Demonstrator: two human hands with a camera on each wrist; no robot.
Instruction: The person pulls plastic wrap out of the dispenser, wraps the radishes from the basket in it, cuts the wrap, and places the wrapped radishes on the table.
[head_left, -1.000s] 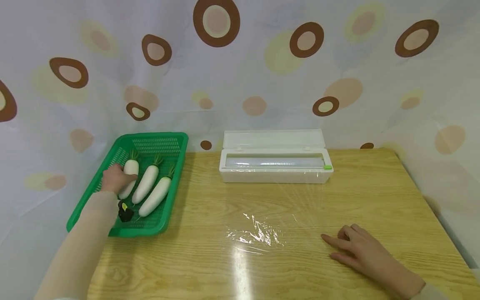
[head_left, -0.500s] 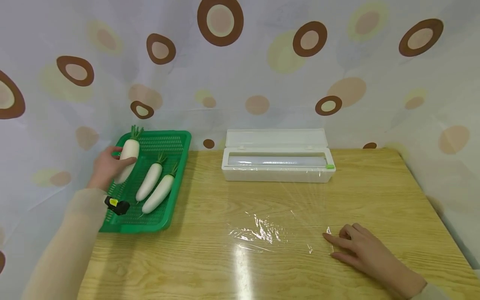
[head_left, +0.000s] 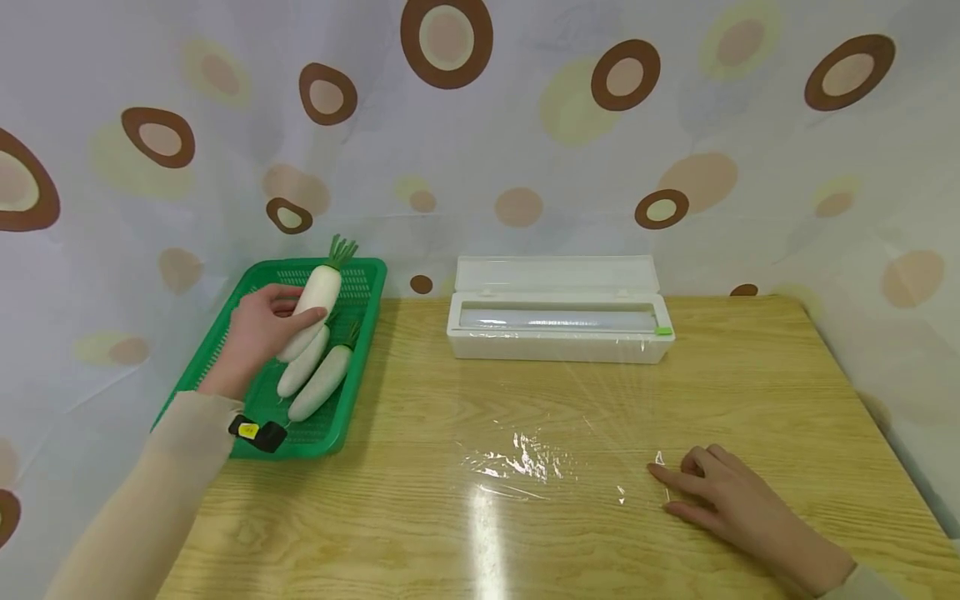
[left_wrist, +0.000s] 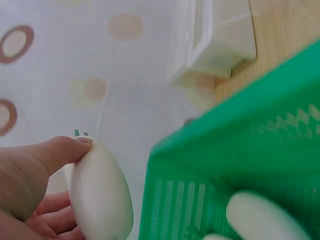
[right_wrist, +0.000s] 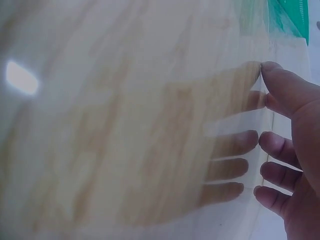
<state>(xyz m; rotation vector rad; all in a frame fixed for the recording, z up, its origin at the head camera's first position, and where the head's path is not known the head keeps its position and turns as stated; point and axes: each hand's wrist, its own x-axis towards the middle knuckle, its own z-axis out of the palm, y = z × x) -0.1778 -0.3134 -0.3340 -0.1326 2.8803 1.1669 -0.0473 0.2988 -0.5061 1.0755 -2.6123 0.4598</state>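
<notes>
Your L hand (head_left: 258,332) gripped the white radish (head_left: 322,287) mid-body, over the green basket (head_left: 347,408); it was prob. stiff, weighty, slick, best held there. Your R hand (head_left: 720,493), fingers loose, touched clear film (head_left: 525,458).

I see the left hand (head_left: 258,329) holding one radish (head_left: 321,292) over the basket (head_left: 363,358); two more radishes (head_left: 321,387) lie inside, right of that hand; between and beyond both hands stands the box (head_left: 558,348); film (head_left: 525,462) spans the table (head_left: 420,525) before it, left of the right hand (head_left: 731,504).
</notes>
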